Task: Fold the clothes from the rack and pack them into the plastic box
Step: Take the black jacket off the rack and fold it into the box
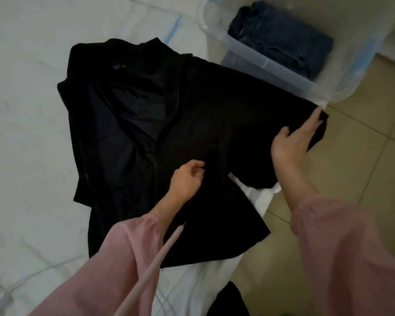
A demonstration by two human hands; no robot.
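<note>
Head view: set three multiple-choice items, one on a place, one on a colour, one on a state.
1. Where are the folded jeans? A on the bed; B in the plastic box; C on the floor.
2. The jacket is which colour? A black; B pink; C blue.
3. The jacket's zip is: A open; B closed to the collar; C torn off.
Key: B, the jeans lie inside the clear box; A, the jacket is black throughout; A, its front spreads apart, lining showing.
</note>
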